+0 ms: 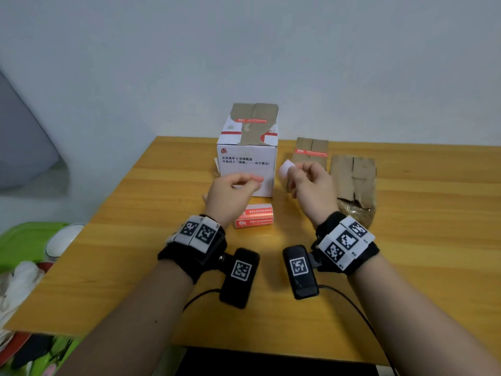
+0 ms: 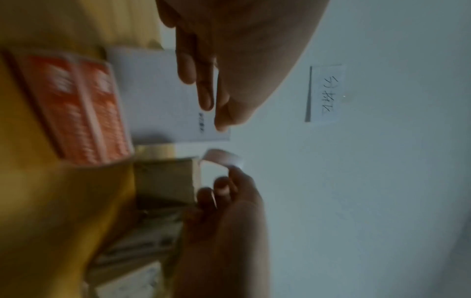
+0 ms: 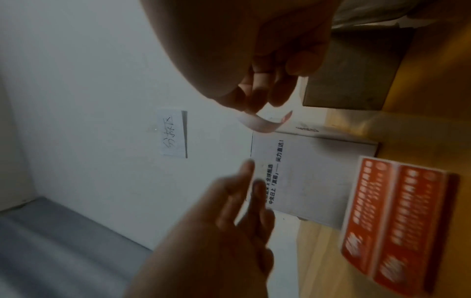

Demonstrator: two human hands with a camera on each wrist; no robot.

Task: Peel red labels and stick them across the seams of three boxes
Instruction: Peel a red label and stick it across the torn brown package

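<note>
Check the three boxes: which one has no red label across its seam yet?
The brown box on the right, nearest the right hand. The white box and small brown box each carry a red strip.

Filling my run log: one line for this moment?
right hand pinches peeled label strip | left hand open | rightmost brown cardboard box unlabelled

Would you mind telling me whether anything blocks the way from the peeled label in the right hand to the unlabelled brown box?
Nothing visible does. The right hand pinches the curled peeled label in the air, and the flat brown cardboard box lies just beside it, its seam uncovered.
</note>
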